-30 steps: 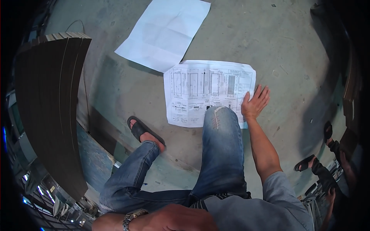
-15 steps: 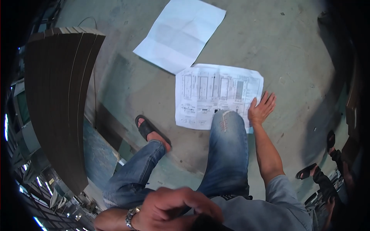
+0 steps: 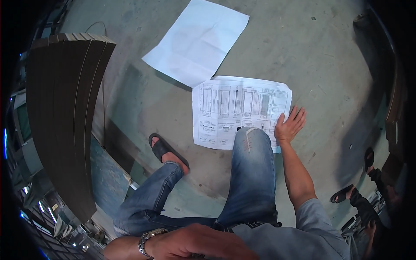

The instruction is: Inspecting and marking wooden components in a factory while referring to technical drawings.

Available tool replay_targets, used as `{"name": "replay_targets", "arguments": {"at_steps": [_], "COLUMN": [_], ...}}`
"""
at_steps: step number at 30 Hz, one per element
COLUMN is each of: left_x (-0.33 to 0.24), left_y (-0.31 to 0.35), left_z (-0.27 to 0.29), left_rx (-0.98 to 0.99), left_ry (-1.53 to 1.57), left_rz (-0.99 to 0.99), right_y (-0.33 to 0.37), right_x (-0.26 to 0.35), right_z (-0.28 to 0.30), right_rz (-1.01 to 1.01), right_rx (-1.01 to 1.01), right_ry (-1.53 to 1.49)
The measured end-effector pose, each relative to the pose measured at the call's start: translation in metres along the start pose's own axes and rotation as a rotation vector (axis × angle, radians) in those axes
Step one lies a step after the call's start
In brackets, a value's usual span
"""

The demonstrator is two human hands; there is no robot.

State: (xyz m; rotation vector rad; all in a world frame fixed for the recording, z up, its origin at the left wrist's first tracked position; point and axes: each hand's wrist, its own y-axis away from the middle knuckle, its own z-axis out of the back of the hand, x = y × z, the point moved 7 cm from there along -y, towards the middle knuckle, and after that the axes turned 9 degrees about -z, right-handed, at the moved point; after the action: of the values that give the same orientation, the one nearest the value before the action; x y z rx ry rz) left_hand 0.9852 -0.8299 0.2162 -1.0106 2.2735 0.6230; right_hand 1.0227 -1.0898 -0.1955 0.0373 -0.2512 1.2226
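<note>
A printed drawing sheet [image 3: 225,104] with line diagrams lies creased on the floor, its lower edge partly hidden by my bent knee in torn jeans. My right hand [image 3: 290,124] rests flat at the sheet's right edge, fingers spread, with the fingertips over the bare floor. A blank white sheet [image 3: 199,41] lies beyond, its near corner meeting the top left of the drawing. My left hand [image 3: 195,242] is close below, across my body, a metal wristwatch [image 3: 147,240] on its wrist. Its fingertips are hidden, so whatever it may hold cannot be made out.
A tall stack of dark brown boards [image 3: 60,117] stands at the left, a blue worn panel [image 3: 108,173] beside it. My foot in a black sandal [image 3: 169,152] is planted left of the drawing. Another person's sandalled foot [image 3: 342,194] is at the lower right.
My left hand has shifted lower, and its curled fingers no longer show clearly. The view has moved slightly, while my right hand stays at the sheet's edge.
</note>
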Motion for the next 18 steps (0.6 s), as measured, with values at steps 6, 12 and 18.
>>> {"name": "replay_targets", "arguments": {"at_steps": [6,12,18], "left_x": [0.012,0.017,-0.034], "left_y": [0.018,0.037,0.01], "left_z": [0.009,0.006,0.009], "left_rx": [-0.099,-0.741,-0.104], "left_ry": [-0.044,0.437,-0.056], "left_rz": [-0.075,-0.566,-0.338], "right_y": [0.006,0.006,0.009], "right_x": [0.002,0.003,-0.008], "right_z": [-0.006,0.002,-0.011], "right_rz": [0.003,0.061,0.053], "right_rx": [0.002,-0.11,-0.116], "right_ry": [0.002,0.004,0.039]}}
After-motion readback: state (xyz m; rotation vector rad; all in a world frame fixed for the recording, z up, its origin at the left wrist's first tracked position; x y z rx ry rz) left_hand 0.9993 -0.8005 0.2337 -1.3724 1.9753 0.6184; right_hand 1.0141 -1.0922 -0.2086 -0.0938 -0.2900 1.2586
